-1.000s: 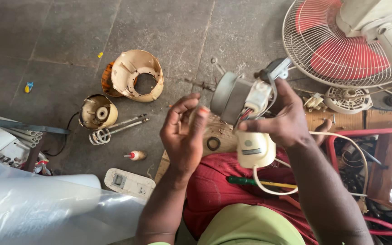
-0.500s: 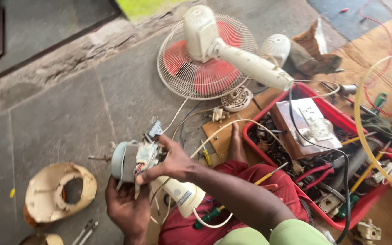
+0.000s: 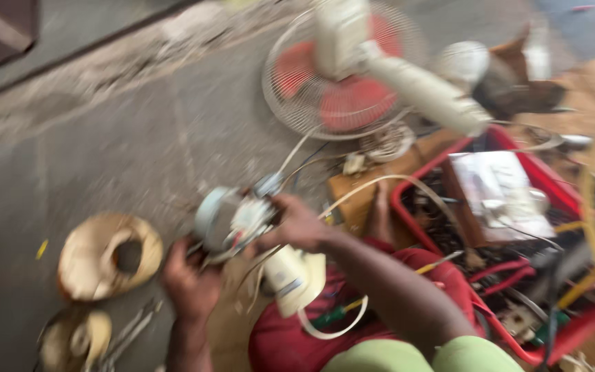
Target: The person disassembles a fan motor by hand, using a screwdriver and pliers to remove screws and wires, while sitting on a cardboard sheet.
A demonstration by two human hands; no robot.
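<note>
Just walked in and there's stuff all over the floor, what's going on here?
A person sitting on the concrete floor holds a small fan motor in both hands: the left hand grips it from below, the right hand from the side. A cream housing with a white cord hangs just under it. A red-bladed fan lies ahead, a red crate of wires and parts sits to the right, and a tan shell lies to the left. The picture is blurred.

Up and to the right of the hands, a pale pedestal fan with red blades (image 3: 342,86) lies on the grey concrete floor (image 3: 105,151). Directly right sits a red crate (image 3: 573,331) crammed with wires and parts. Left of the hands rests a cream domed housing (image 3: 108,256); below it, blurred metal pieces.
</note>
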